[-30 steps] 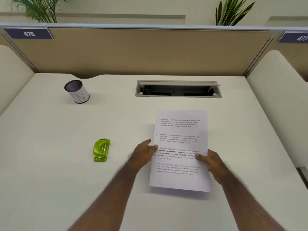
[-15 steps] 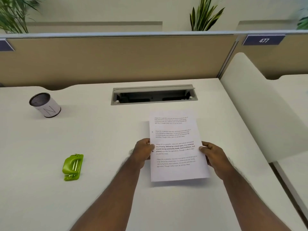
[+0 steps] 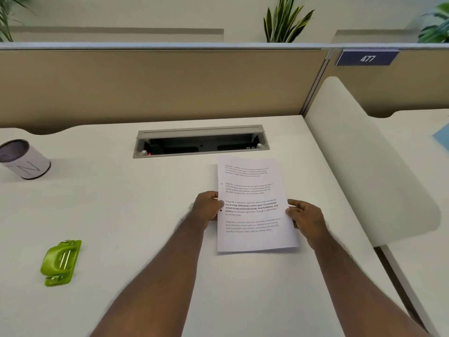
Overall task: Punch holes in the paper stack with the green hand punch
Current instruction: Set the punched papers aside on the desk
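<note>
**Two hands on one paper stack, one punch lying apart**

Two hands grip one paper stack (image 3: 252, 205) by its long edges: the left hand (image 3: 206, 210) closed on the left edge, the right hand (image 3: 305, 216) curled around the right. How many sheets it holds cannot be told. One green hand punch (image 3: 60, 262) lies on the white tabletop (image 3: 126, 215), well to the left, untouched. One white cup (image 3: 23, 159) is cut off at the left border. One open cable tray (image 3: 201, 141) sits just beyond the stack. The printed text is too small to read fully.
</note>
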A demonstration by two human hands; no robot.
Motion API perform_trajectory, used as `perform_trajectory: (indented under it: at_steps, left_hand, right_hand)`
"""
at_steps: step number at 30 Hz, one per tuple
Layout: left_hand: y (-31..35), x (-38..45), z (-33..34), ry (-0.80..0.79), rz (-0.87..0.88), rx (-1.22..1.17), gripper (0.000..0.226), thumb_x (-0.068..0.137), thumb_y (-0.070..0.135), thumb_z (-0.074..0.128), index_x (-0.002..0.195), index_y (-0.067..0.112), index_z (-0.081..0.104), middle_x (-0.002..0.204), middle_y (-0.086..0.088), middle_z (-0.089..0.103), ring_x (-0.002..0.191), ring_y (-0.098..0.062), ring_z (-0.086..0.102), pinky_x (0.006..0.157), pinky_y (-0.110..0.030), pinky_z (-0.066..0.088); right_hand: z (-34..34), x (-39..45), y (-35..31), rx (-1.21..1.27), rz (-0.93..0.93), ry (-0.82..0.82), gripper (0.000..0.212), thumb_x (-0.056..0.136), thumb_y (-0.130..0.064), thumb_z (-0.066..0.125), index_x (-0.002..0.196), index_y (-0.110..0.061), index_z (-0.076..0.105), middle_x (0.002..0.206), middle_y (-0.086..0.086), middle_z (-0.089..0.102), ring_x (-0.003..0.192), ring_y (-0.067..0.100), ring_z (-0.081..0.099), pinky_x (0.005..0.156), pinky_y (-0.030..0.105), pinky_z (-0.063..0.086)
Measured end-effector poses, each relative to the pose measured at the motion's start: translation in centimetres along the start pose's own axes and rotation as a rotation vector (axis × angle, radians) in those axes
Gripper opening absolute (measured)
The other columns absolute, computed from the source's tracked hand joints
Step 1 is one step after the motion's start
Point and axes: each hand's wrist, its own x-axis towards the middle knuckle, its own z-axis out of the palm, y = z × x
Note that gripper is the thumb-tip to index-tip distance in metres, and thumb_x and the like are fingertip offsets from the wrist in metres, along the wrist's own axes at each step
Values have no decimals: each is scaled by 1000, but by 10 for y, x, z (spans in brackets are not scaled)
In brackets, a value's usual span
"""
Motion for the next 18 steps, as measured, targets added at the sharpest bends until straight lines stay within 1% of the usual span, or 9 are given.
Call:
perform_trajectory:
  at_steps: [2,4,6,8,9,11,13,15,18]
  left_hand:
    - [-1,8,5,27,25,61,29,86,0,56,111,6,69,104,-14,74,90,-31,71,82,-43,60]
    - [-2,13,7,48,32,109,30,84,2,58,111,9,70,99,-13,74,83,-31,71,77,-43,61]
    - [-3,19,9,68,56,176,32,83,4,58,111,11,69,99,-14,75,89,-35,72,79,-48,61]
    - [-4,24,10,97,101,260,37,80,6,60,116,13,68,102,-12,74,95,-34,70,84,-46,59]
    - [-4,24,9,113,116,287,40,79,7,61,118,13,67,104,-11,73,98,-32,69,86,-43,58]
    - [-3,26,8,136,142,360,40,79,11,62,118,15,67,105,-7,72,101,-29,67,87,-33,55]
    - [-4,26,6,167,164,430,41,81,16,61,122,16,64,111,-6,68,107,-24,63,88,-25,48]
    - [-6,22,1,197,184,446,41,85,19,58,126,19,60,118,-6,62,109,-21,60,90,-25,44]
    - [-13,8,-10,236,277,487,37,89,20,54,125,24,60,124,-3,58,113,-20,57,95,-30,47]
  right_hand:
    - [-2,7,2,-21,-9,16,24,86,-5,67,109,-12,71,85,7,70,78,21,59,88,49,55]
    - [-3,13,3,-68,-31,38,21,85,-8,69,104,-18,72,83,2,69,79,20,60,89,47,55]
    - [-3,18,5,-119,-45,59,20,84,-11,69,103,-18,72,84,-2,69,81,19,60,89,45,54]
    - [-2,21,5,-156,-42,68,25,85,-12,69,109,-14,73,83,-2,69,81,19,61,91,45,53]
    - [-1,21,4,-181,-41,75,27,85,-13,69,112,-14,73,85,-1,70,84,21,63,93,46,54]
    - [1,18,2,-254,-53,100,28,86,-15,67,114,-14,72,98,4,75,96,26,67,96,46,53]
    - [2,11,-2,-375,-89,163,28,89,-20,62,115,-18,71,113,2,73,107,26,66,96,38,52]
    - [3,2,-7,-484,-150,249,27,90,-24,59,115,-25,70,121,-1,70,109,24,65,91,34,50]
    - [13,-13,-13,-505,-265,274,25,91,-23,58,113,-28,69,122,-1,68,106,21,67,82,30,47]
